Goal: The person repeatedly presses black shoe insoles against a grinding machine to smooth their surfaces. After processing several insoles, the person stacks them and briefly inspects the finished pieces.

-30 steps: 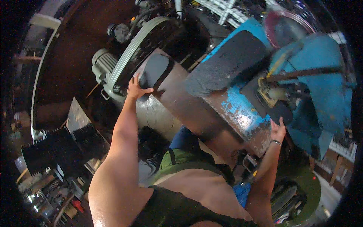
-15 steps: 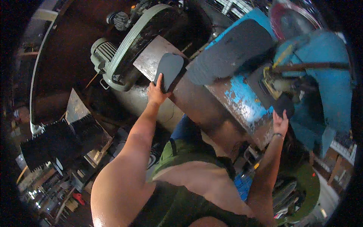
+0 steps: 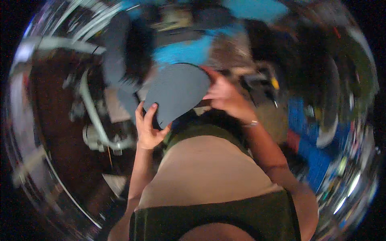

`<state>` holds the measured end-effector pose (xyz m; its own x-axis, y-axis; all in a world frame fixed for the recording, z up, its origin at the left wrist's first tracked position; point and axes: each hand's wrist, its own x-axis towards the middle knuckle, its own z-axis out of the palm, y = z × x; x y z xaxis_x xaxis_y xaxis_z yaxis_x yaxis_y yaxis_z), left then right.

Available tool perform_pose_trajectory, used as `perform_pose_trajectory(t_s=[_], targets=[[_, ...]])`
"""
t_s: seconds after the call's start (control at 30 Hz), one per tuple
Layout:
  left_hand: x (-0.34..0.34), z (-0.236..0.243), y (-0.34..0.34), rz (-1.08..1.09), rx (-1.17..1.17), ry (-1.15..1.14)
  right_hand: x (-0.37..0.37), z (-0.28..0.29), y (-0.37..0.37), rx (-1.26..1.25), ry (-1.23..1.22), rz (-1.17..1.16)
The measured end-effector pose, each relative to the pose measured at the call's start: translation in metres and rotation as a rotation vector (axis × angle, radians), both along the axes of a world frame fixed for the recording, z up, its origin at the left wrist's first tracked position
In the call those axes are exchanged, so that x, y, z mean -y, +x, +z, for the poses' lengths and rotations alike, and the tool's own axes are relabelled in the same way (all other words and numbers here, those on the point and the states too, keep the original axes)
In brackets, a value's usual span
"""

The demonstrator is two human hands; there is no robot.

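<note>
A flat grey shoe sole [image 3: 177,90], rounded at its far end and finely lined across the surface, is held up in front of my waist. My left hand [image 3: 149,130] grips its near left end, with two fingertips on top and the thumb along the near edge. At the sole's right edge is my right hand [image 3: 226,98], blurred by motion, its fingers curled at the edge and partly hidden. Behind the sole lies a worn blue machine table [image 3: 183,52]. A long row of grey soles [image 3: 114,52] stands to the left of that table.
At the far middle sits a blurred machine head [image 3: 173,20] with blue parts around it. A pale-rimmed belt guard [image 3: 90,102] and its motor [image 3: 91,137] are to the left. Blurred blue material [image 3: 315,156] lies on the right, near cluttered goods.
My view has swung to the right. My hands were far apart, the left on a grey sole, the right at a dark piece by the machine; now both meet at one sole before my waist.
</note>
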<state>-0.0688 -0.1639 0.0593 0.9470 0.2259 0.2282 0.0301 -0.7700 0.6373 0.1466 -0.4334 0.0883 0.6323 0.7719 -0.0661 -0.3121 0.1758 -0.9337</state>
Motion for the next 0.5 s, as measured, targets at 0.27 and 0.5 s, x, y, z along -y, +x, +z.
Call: perform_pose_trajectory(t_s=[0.27, 0.5], targets=[[0.056, 0.031, 0.117, -0.452, -0.069, 0.021, 0.216, 0.016, -0.029, -0.174, -0.242, -1.377], [0.047, 0.018, 0.141, -0.504, -0.229, -0.067, 0.424, -0.086, -0.112, -0.013, -0.337, -2.081]])
